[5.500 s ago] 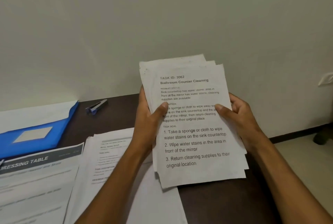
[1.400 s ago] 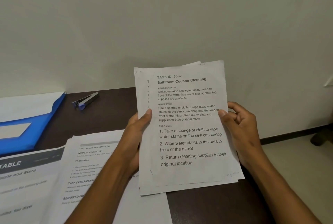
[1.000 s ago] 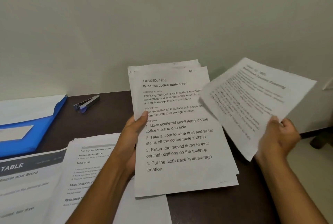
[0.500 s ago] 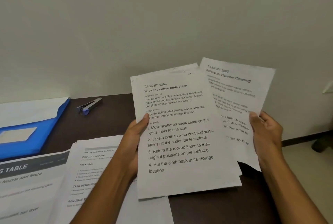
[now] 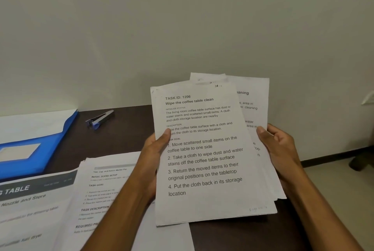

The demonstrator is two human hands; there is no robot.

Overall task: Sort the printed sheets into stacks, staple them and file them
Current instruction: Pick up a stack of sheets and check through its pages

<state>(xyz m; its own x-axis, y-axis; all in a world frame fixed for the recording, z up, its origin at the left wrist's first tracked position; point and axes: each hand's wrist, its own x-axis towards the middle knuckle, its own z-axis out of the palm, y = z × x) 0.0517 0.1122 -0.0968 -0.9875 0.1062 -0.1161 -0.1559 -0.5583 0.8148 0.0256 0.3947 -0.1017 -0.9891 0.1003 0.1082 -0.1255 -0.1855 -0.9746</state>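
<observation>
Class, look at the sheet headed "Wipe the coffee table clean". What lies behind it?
Behind the coffee table sheet, another printed sheet sticks out at the right, pinched by the right hand; only word ends like "eaning" show. More sheet edges peek out; their text is covered.

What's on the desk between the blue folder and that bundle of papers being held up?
In the head view, a small stapler lies on the dark desk between the blue folder and the held sheets; the rest is bare.

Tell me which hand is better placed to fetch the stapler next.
Probably the left hand: the stapler lies on its side of the table. The right hand sits further away, holding the sheets.
</observation>
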